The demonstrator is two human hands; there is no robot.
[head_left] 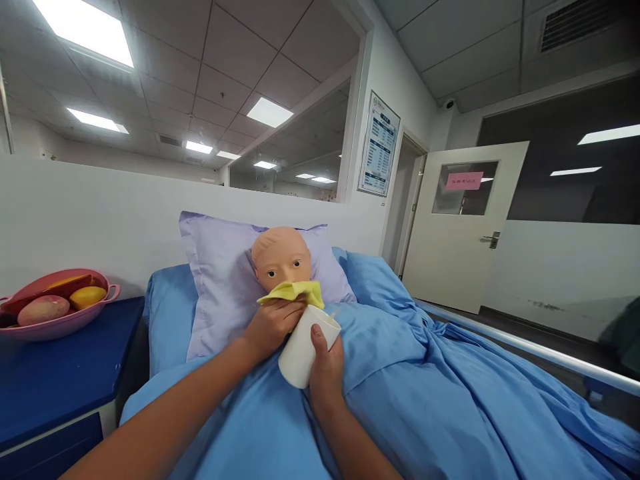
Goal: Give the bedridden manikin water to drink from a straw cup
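Note:
A training manikin (281, 257) lies face up in bed with its head on a lilac pillow (220, 267). My left hand (274, 323) is closed on a yellow cloth (295, 291), which covers the manikin's mouth and chin. Close beside it, my right hand (327, 367) grips a white cup (300, 353), thumb near the rim. The cup is tilted, its mouth toward the upper right; what it holds inside cannot be seen. A blue quilt (390, 353) covers the manikin's body below both hands.
On the left, a blue bedside cabinet (65, 380) bears a pink basket (75, 327) of fruit. A metal bed rail (530, 347) runs along the right side. Behind the bed stands a white partition (100, 220); a door (450, 253) hangs ajar at the right.

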